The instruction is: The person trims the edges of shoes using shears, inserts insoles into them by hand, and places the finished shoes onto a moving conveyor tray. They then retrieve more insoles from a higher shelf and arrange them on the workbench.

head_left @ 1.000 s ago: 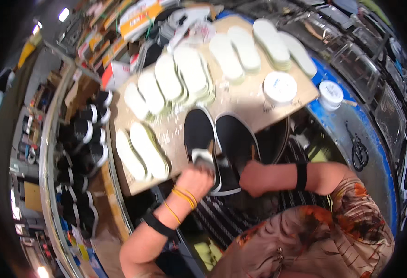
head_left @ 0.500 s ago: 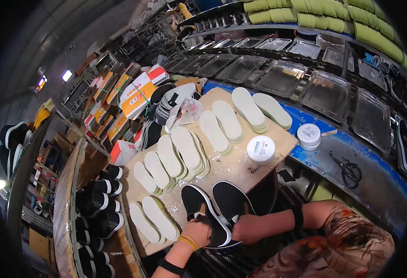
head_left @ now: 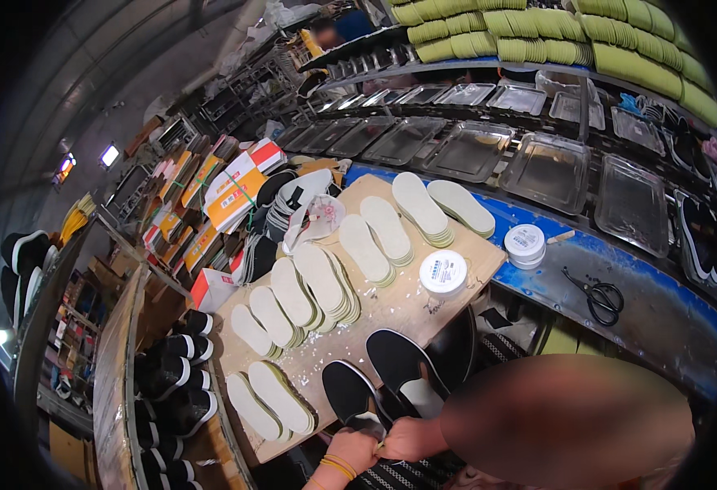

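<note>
Two black slip-on shoes lie side by side at the near edge of the board: the left shoe [head_left: 345, 385] and the right shoe [head_left: 394, 356]. Pale lining shows in their openings. My left hand [head_left: 351, 452] and my right hand [head_left: 408, 439] meet fingertip to fingertip just behind the left shoe's opening. Both hands are closed, pinching a small yellowish bit whose kind I cannot make out. The fingers hide the left shoe's heel. Several stacks of white-topped insoles [head_left: 296, 290] stand in rows on the wooden board [head_left: 391, 304].
A white round tub [head_left: 443, 272] stands on the board's right. On the blue bench [head_left: 644, 306] are another tub [head_left: 525, 243] and black scissors [head_left: 599, 296]. Metal trays [head_left: 546, 171] line the rack behind. Black shoes [head_left: 175, 359] fill a shelf at left, near stacked boxes [head_left: 236, 192].
Both hands have let go of the two shoes, which now rest apart by the board's edge. The hands have drawn together and nearer to me. The view has shifted slightly.
</note>
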`<state>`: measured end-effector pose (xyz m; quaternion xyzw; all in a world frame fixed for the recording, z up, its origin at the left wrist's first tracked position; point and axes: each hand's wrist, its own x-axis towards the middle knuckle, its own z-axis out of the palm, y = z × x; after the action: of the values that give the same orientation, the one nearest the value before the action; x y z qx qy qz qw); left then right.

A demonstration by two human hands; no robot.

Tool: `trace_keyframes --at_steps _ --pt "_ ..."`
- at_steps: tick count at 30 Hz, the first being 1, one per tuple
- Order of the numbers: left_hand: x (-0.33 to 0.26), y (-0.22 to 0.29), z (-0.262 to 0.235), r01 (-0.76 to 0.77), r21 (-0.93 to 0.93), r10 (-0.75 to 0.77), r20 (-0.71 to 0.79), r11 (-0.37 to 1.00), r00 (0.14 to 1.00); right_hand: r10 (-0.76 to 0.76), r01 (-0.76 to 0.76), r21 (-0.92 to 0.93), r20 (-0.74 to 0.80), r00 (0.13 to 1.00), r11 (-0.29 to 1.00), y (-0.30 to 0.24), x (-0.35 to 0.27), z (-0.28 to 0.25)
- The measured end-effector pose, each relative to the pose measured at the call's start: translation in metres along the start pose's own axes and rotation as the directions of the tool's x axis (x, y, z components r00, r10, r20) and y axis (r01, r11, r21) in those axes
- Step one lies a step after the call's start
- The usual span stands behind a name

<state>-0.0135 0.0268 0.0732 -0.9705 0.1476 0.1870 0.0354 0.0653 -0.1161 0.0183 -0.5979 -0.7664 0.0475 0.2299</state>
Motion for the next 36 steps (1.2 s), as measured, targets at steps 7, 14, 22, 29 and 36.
trace_keyframes --at_steps 7,14,22,29,36 --pt "0.014 0.006 0.050 0.027 0.294 0.006 -0.109 0.956 0.994 -0.048 0.049 -0.012 0.053 0.997 0.999 0.001 -0.002 0.005" --pt "0.035 -0.024 0.054 0.093 -0.417 0.088 0.394 0.904 0.915 0.072 -0.063 0.209 -0.039 0.997 0.976 0.000 -0.012 -0.035" --pt "0.040 0.002 0.038 0.389 -0.219 -0.323 0.286 0.895 0.902 0.386 -0.314 -0.225 0.491 0.781 0.922 0.033 -0.041 -0.054" --pt "0.029 -0.009 0.035 0.283 -0.935 -0.306 0.340 -0.214 0.889 0.592 -0.211 -0.597 0.563 0.577 0.774 0.035 -0.004 -0.003" --pt "0.076 0.030 0.040 0.199 -0.842 -0.684 -0.245 0.501 0.687 0.397 -0.413 -0.084 0.498 0.771 0.907 0.043 -0.048 -0.065"
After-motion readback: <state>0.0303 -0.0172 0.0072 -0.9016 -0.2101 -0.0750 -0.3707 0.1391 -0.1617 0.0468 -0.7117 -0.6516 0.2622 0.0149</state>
